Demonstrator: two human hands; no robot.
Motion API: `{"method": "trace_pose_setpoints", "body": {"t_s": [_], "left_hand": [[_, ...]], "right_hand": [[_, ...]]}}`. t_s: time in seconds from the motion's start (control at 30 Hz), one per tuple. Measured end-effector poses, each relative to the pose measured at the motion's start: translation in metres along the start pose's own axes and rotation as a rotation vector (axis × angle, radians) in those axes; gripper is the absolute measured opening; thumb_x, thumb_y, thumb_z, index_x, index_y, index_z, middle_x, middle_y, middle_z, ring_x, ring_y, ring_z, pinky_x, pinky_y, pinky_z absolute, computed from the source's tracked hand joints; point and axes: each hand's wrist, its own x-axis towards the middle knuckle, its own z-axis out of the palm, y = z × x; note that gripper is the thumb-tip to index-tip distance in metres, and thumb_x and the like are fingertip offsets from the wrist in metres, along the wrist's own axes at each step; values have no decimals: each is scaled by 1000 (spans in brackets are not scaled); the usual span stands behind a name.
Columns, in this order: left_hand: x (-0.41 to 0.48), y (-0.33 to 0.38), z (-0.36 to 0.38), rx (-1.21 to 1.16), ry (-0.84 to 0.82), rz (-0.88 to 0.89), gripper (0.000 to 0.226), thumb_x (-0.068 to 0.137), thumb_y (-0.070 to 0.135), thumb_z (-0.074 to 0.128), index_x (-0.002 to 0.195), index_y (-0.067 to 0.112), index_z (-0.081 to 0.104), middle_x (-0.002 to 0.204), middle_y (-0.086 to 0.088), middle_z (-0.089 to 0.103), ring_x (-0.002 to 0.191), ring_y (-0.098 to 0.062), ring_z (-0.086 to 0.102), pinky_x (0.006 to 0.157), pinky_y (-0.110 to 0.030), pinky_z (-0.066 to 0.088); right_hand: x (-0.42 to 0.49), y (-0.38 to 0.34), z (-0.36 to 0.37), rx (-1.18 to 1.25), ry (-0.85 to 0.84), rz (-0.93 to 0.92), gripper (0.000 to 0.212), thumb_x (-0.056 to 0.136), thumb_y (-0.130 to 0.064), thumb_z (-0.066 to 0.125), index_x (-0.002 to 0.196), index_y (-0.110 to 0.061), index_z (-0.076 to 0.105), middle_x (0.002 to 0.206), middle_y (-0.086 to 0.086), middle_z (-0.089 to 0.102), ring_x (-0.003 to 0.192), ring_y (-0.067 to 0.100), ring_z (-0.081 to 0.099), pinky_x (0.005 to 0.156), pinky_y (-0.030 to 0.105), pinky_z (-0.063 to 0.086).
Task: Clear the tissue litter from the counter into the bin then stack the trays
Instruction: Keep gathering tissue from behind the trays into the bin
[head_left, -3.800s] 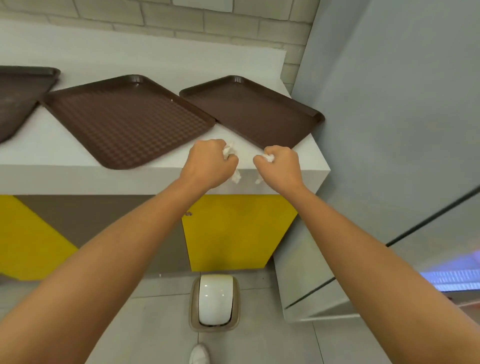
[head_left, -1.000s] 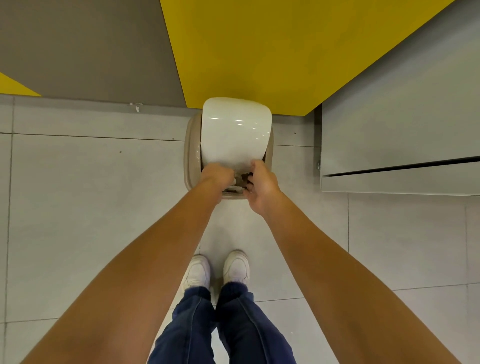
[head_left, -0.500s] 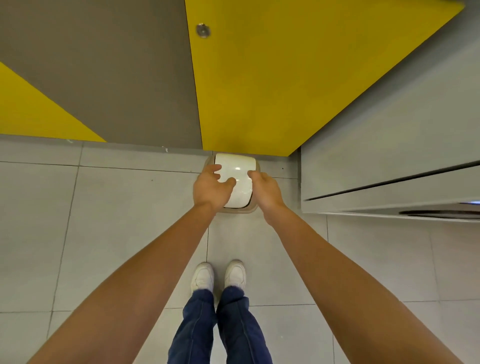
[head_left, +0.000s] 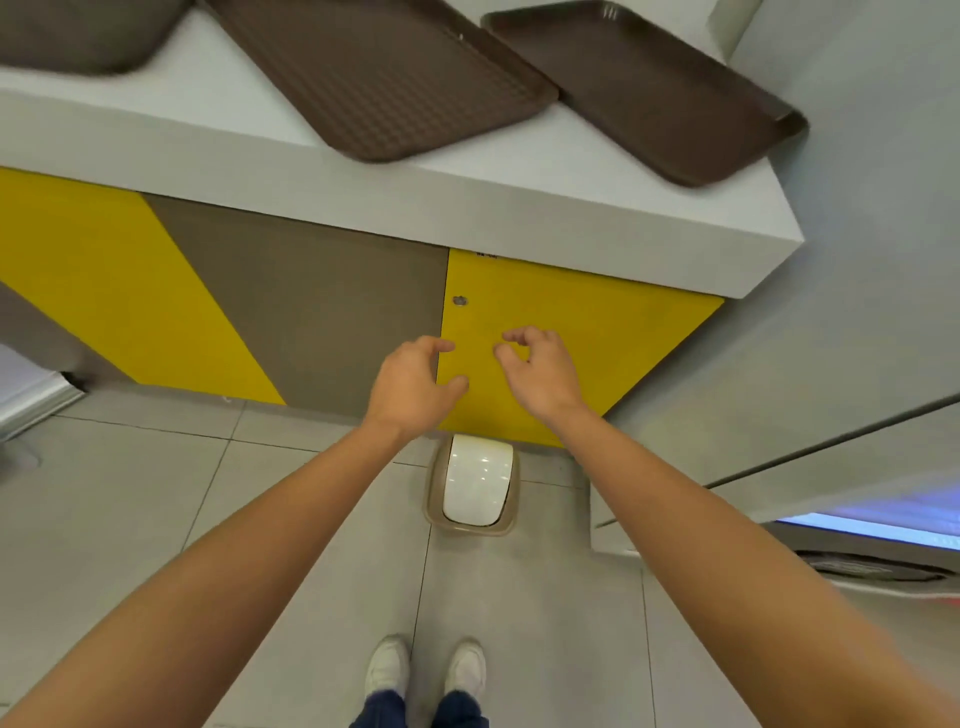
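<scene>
Three brown trays lie flat and side by side on the white counter (head_left: 545, 192): the left tray (head_left: 78, 36) is cut off by the frame, the middle tray (head_left: 384, 73) and the right tray (head_left: 644, 88) nearly touch. No tissue shows on the counter. The small bin (head_left: 475, 486) with a white swing lid stands on the floor against the yellow cabinet door. My left hand (head_left: 410, 384) and my right hand (head_left: 540, 371) hover empty in front of the cabinet, above the bin, fingers loosely curled.
A grey wall and a grey unit (head_left: 857, 364) close in on the right of the counter. The cabinet front (head_left: 311, 312) has yellow and brown panels. My white shoes (head_left: 426, 670) stand on the tiled floor below the bin.
Both hands have lifted off the bin lid and risen in front of the cabinet. The view has tilted up, bringing the counter and trays back in. The tissue held earlier is gone from my hands.
</scene>
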Motion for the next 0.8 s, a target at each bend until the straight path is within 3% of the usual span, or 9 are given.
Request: {"method": "trace_pose_setpoints", "body": {"t_s": [0.33, 0.53, 0.8], "left_hand": [[39, 49, -115, 74, 46, 257, 44, 84, 30, 64, 126, 23, 54, 132, -1, 53, 122, -16, 49, 96, -25, 37], [87, 67, -180, 91, 29, 423, 45, 86, 29, 62, 129, 23, 52, 130, 2, 53, 120, -12, 49, 93, -21, 36], [172, 79, -209, 82, 6, 481, 43, 86, 32, 62, 127, 24, 53, 129, 3, 54, 116, -13, 51, 93, -26, 41]], "right_hand": [[29, -118, -37, -37, 208, -187, 30, 90, -27, 52, 117, -16, 61, 124, 6, 53, 119, 20, 48, 98, 29, 36], [66, -175, -44, -34, 334, -187, 31, 91, -30, 52, 118, -17, 60, 123, 5, 53, 118, 20, 49, 99, 34, 40], [129, -204, -44, -15, 422, -114, 32, 91, -32, 52, 119, -17, 60, 122, 4, 55, 106, 14, 53, 91, 25, 40]]}}
